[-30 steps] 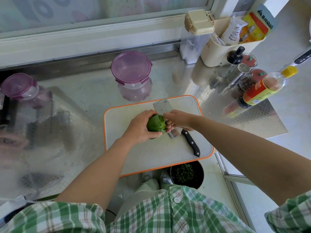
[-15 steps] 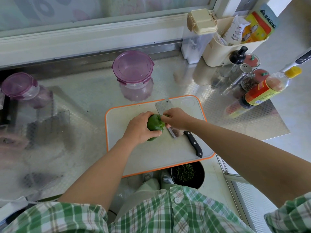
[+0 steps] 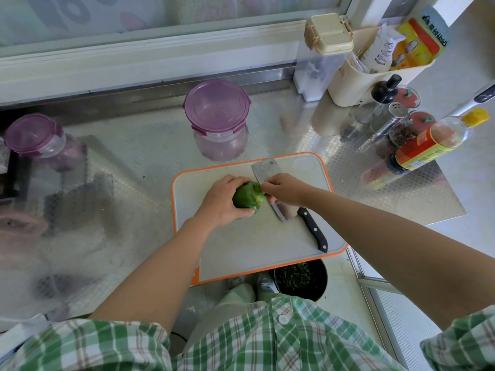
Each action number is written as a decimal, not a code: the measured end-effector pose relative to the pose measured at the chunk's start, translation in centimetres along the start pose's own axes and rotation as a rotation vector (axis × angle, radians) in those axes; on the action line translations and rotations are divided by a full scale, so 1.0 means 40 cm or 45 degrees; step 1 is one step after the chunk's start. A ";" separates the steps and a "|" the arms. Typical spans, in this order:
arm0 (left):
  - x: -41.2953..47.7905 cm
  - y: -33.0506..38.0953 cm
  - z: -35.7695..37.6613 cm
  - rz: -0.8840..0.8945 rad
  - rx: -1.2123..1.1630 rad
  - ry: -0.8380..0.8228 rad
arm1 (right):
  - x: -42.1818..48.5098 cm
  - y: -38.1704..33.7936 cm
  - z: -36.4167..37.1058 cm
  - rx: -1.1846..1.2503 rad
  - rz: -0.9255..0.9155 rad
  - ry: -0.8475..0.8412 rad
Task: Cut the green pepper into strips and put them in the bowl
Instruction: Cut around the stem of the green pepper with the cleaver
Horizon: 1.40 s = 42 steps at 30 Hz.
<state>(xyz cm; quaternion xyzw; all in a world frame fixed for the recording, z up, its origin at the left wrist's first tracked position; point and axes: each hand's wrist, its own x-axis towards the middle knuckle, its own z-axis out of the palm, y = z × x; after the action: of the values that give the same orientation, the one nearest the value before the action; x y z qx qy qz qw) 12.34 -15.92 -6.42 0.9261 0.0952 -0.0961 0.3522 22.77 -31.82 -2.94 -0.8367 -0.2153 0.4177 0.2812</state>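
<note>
Gripping the green pepper (image 3: 245,197) from its left side, the left hand (image 3: 223,202) wraps fingers and thumb round it and holds it just above the middle of the orange-rimmed cutting board (image 3: 241,247). The right hand (image 3: 288,189) meets the pepper from the other side, its fingertips pinched at the pale stem end. A cleaver (image 3: 265,170) lies flat on the board beneath that hand, the broad grey blade pointing toward the window and partly hidden by the wrist, the black riveted handle pointing at the board's near right corner. Behind the board stands a clear jar with a purple clip lid (image 3: 217,108); a second one (image 3: 33,133) sits far to the left. At the right a tilted bottle with a yellow cap (image 3: 431,141) carries a red and yellow label, its print too small to read. A cream caddy (image 3: 359,81) holds a white pouch with small pictures and a yellow and red packet (image 3: 419,40) whose blue-grey tab bears dark characters I cannot make out. Below the board's near edge a black tub (image 3: 301,279) on the floor holds chopped green bits. Green plaid sleeves fill the bottom of the view.
</note>
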 end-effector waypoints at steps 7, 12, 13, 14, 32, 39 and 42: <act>0.007 -0.009 -0.006 0.066 -0.069 -0.082 | -0.001 -0.010 -0.011 0.062 0.063 -0.120; 0.008 -0.015 -0.010 0.031 -0.056 -0.073 | 0.008 -0.008 -0.006 0.045 0.039 -0.084; 0.008 -0.014 -0.009 0.006 -0.050 -0.073 | 0.012 -0.006 -0.005 0.021 0.023 -0.054; 0.008 -0.012 -0.010 -0.018 -0.049 -0.073 | 0.016 -0.005 -0.004 0.000 0.005 -0.030; 0.017 -0.026 -0.013 0.003 -0.008 -0.130 | 0.020 0.005 -0.005 -0.293 -0.195 0.005; 0.016 -0.028 -0.009 0.008 -0.049 -0.071 | 0.020 0.009 -0.015 -0.121 -0.066 -0.068; 0.014 -0.027 0.002 0.012 -0.034 -0.032 | 0.024 0.012 -0.015 0.001 0.010 -0.119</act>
<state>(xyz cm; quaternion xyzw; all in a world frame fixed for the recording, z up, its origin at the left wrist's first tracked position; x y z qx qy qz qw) 12.62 -15.10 -7.29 0.9205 0.0877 -0.1048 0.3660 23.84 -31.79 -3.50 -0.8171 -0.2247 0.4575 0.2693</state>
